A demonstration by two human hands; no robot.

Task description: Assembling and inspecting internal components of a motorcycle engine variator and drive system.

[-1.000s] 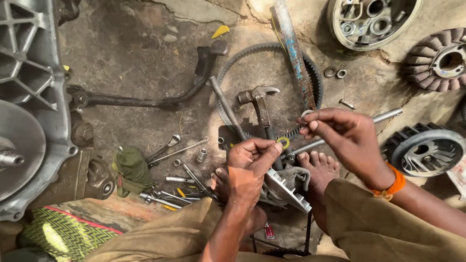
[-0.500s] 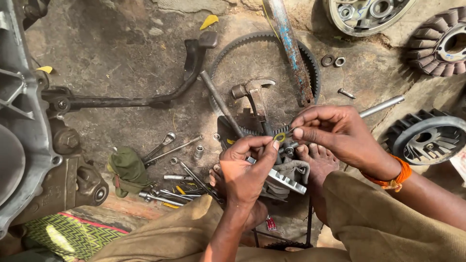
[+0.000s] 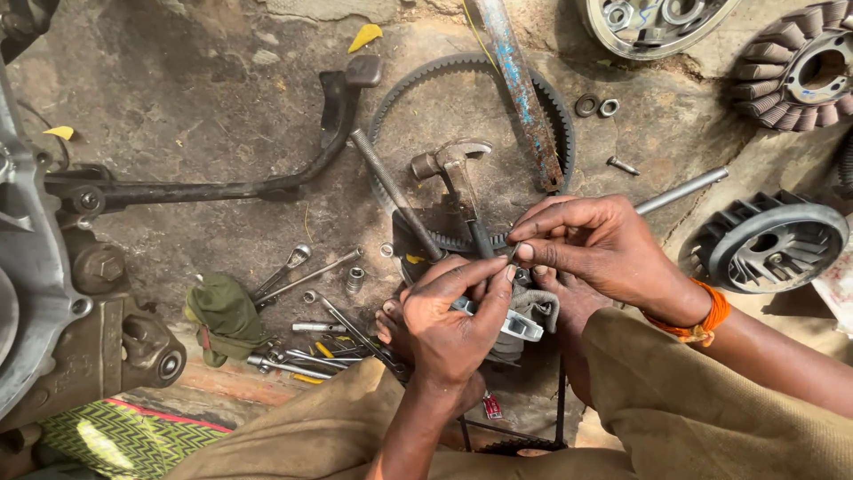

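1. Head view, centre of the frame: the left hand and right hand meet just over a small metal part that sits on the ground between the person's bare feet.
2. The right hand's fingers are pinched together on something very small at their tips; it is too small to tell what it is. The left hand's fingers are curled, with the forefinger tip touching the same spot. I cannot tell whether the left hand grips anything or only steadies.
3. The metal part lies directly below both sets of fingertips, partly hidden by the left hand, near the lower centre of the frame.
4. What could go wrong, as a judgement: the pinched piece is tiny and held only by fingertips, so a slip could drop it onto the rough stone floor, where it might be lost among the wrenches and sockets at centre left.
5. The hammer and toothed belt lie just above the hands; a knock of the wrist could shift them onto the work.
6. Finned wheels sit at the right edge, an engine case at the left, well apart from the hands.
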